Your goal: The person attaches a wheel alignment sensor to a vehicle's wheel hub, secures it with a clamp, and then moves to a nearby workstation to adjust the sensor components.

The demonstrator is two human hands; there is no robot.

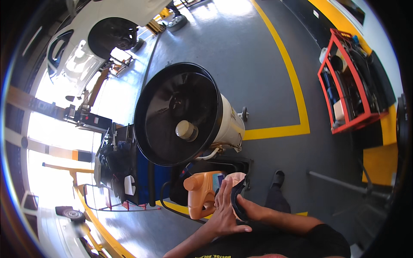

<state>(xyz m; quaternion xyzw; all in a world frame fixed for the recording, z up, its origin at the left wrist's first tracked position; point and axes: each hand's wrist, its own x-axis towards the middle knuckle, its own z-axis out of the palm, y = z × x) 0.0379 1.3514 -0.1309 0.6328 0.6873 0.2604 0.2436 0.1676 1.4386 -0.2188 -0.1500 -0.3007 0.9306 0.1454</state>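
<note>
Two hands, close together, low in my head view. Left hand [226,211]: fingers straight and side by side, palm turned toward a dark-edged, pale pink piece [236,198], thumb pointing right. Right hand [257,210]: on the piece's other side, thumb along the dark edge; its remaining fingers are mostly hidden, so I can't tell how firmly it grips. The piece sits between the two hands, a little ahead of my dark shirt [284,238].

Tightest side is left. An orange jug [200,189] stands just beside the left fingers, its handle nearest; whether they touch, I can't tell. Beyond both hands, a black tray [248,162] shows its corner.

Ahead and left, a wide black basin [157,116] takes up the middle, round rim well above the floor, over a white drum [230,122]. Inside lies a beige cylinder [186,130], nearer the basin's right side.

More room to the right: grey floor [266,103] spreads from the drum, crossed by a yellow line [297,103] with a square corner, on to a red cart [347,92] well apart. Nearer, a dark shoe [278,177] and a grey metal bar [335,180] edge that space.
</note>
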